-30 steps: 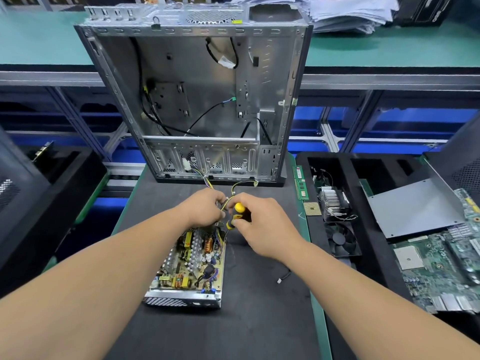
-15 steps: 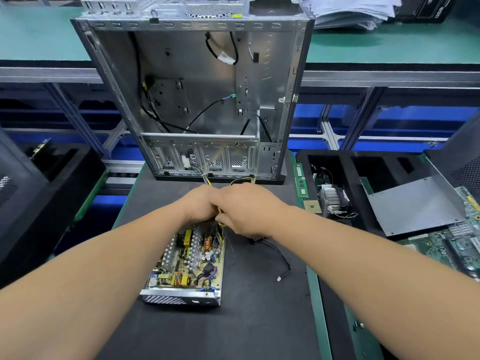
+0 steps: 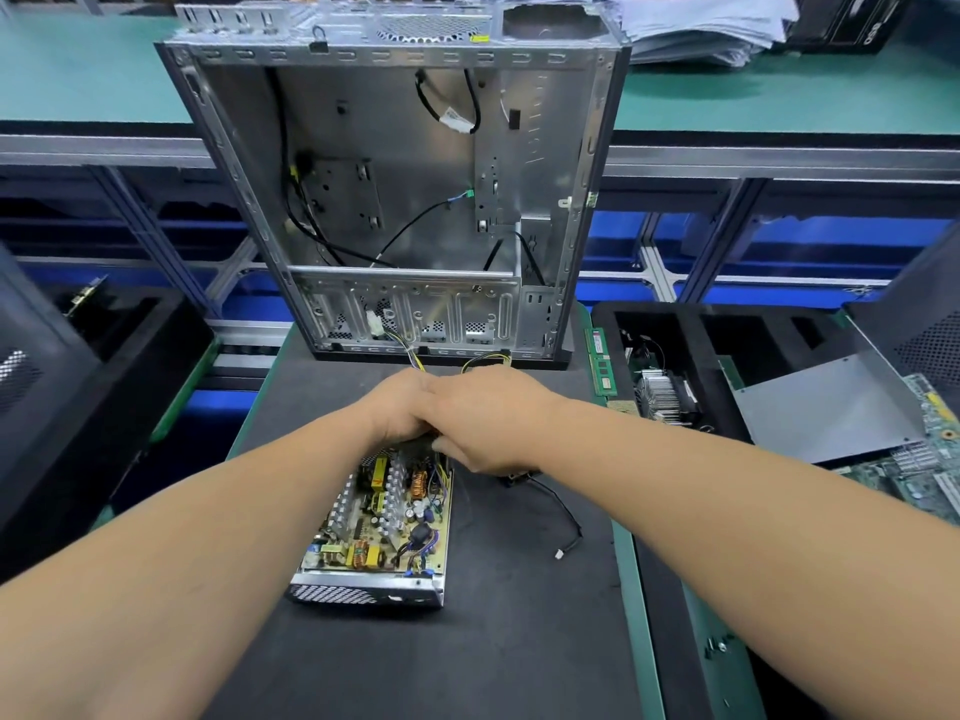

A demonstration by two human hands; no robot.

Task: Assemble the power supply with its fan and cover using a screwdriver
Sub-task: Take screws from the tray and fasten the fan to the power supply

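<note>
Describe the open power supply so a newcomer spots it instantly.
Start at the big bare metal computer case standing at the back of the dark mat. In front of it, under both hands, lies the power supply: an open metal tray, the only thing on the mat showing a yellowish circuit board with copper coils.

No legible text, brand, number or sign found anywhere in view. Pale marking noted on the black box [image 3: 852,20] at the far right of the rear bench, too blurred and cropped to read. Small white tag noted on the cable [image 3: 453,119] inside the upright computer case [image 3: 400,189], lettering too small to make out. White sticker noted on the green memory module [image 3: 601,358] beside the foam tray, print not resolvable. Component markings on the power supply [image 3: 387,517] board and on the motherboard [image 3: 930,459] at the right edge too fine to read.
</note>
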